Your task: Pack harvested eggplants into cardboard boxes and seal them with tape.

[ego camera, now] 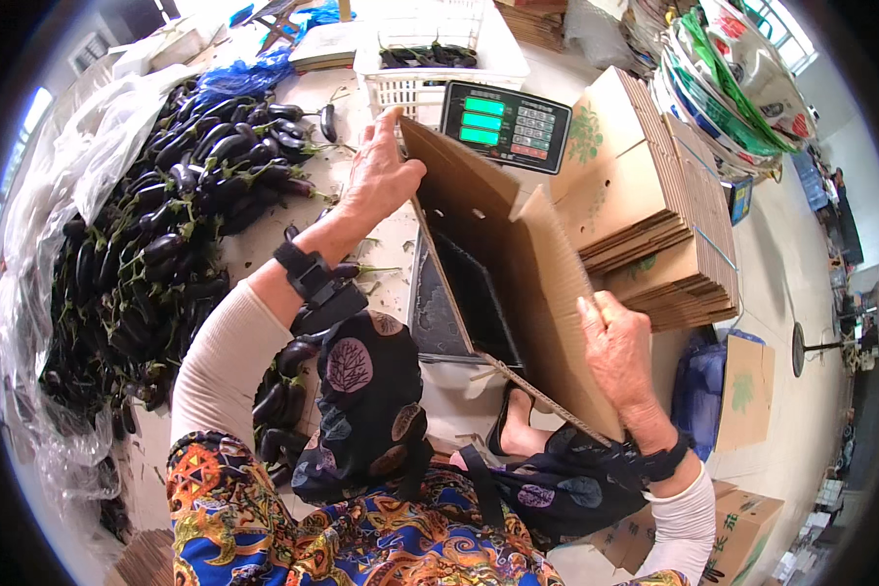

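Between my two hands an unfolded cardboard box [549, 293] is held up, its flaps standing and its bottom open. My left hand [383, 167] grips its far left corner. On the near right side, my right hand [615, 351] clasps the edge of a panel. Through the box shows the dark platform [447, 304] of a floor scale. The scale's display unit [505, 126], with lit green panels and a keypad, stands just beyond the box. A large heap of eggplants [183, 212] lies left of my left arm.
Flattened cardboard boxes [615, 168] stand stacked at the right. A white plastic crate [439, 77] with several eggplants sits at the back. Clear plastic sheeting [36, 293] edges the heap. Filled woven bags [732, 88] stand far right, and a pole stand [798, 350] is near the right rim.
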The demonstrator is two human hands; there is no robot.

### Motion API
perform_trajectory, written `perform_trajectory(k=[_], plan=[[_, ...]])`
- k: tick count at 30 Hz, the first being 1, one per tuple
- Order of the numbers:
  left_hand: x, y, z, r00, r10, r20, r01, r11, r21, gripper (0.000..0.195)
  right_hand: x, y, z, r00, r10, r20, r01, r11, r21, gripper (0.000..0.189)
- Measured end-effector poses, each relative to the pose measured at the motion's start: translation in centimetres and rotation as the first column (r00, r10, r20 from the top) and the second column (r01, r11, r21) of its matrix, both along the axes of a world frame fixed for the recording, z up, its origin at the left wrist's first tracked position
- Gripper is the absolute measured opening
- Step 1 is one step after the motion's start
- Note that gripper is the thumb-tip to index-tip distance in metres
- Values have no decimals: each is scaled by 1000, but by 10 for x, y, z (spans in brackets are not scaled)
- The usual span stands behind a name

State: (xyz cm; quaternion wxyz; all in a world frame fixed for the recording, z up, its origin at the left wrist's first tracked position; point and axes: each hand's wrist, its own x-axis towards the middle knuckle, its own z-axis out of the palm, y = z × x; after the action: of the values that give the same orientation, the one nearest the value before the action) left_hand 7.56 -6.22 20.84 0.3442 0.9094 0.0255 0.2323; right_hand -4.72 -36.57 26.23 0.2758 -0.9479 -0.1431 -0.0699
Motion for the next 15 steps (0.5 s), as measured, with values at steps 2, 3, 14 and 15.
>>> perform_trajectory(k=[2,3,14,15], plan=[[-4,12,13,996,-88,18,90,987,-131,39,13,-7,3,998,-62,29,63,997,-35,22],[-14,26,21,988,-157,1,156,982,-109,28,23,-5,5,996,-78,39,80,996,-31,22],[-64,-25,52,504,-704,-499,837,541,83,16,81,-1,-20,968,249,24,-246,965,-90,19],[-61,-32,55,440,-705,-556,877,469,100,16,81,-6,-16,970,240,25,-236,966,-100,19]])
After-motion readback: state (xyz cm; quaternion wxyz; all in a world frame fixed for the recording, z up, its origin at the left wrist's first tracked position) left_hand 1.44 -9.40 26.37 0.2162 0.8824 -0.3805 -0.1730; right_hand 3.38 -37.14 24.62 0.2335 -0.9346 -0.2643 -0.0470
